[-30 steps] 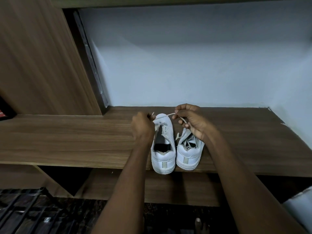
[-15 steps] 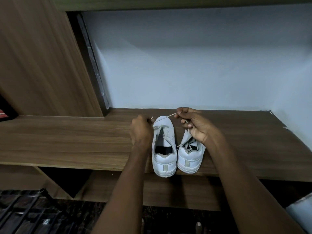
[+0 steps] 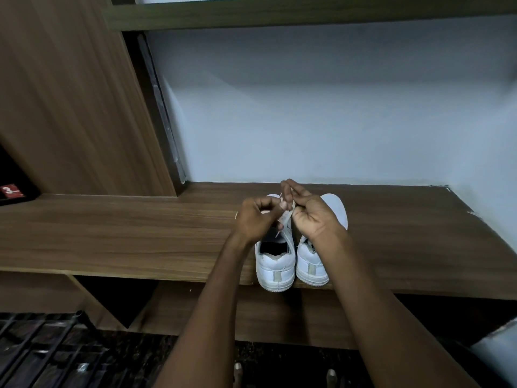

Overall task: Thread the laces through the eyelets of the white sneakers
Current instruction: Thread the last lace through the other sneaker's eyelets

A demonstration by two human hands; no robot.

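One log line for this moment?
left hand: pinches lace | right hand: pinches lace | left sneaker | shelf

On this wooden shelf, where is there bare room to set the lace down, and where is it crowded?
The shelf shows bare wood from the left sneaker across to the side panel, and from the right sneaker to the wall. A narrower strip lies behind the toes. It is crowded over the sneakers, where the left hand and right hand pinch the lace.
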